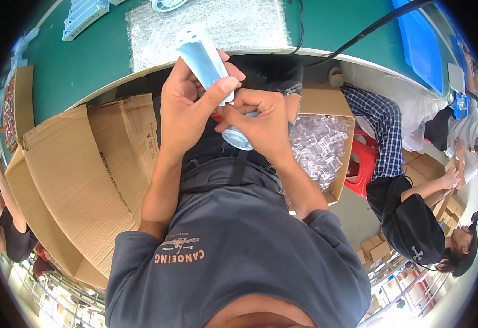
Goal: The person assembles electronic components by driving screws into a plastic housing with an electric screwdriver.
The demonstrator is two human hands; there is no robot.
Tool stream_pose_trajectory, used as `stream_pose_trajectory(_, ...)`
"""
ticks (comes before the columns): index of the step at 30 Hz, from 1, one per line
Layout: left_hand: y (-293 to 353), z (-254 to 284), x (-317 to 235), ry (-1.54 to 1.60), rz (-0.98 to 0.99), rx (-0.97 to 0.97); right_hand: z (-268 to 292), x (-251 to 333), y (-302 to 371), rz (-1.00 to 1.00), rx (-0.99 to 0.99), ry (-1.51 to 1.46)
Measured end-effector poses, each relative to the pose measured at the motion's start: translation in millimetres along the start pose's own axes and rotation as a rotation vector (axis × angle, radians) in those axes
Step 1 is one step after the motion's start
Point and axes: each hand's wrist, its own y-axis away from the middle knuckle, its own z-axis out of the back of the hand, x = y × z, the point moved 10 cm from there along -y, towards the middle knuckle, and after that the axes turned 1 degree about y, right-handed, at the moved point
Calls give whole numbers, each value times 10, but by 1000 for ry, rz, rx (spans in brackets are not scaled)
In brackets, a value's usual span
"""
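Green counter ahead, the left grip clamps the tapered pale-blue part near the counter's edge, apparently steadying its narrow end for the right grip, pinched together on something I cannot make out.

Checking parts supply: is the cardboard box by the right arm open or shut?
Open: clear plastic pieces show inside the cardboard box, with no flap over them.
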Motion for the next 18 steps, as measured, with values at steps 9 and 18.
stream_pose_trajectory(9, 20, 33, 119, -81, -33, -8, 156, 220, 63, 143, -185, 260)
stream_pose_trajectory(18, 11, 36, 120, -16, 7, -10, 107, 196, 141, 262, -146, 241)
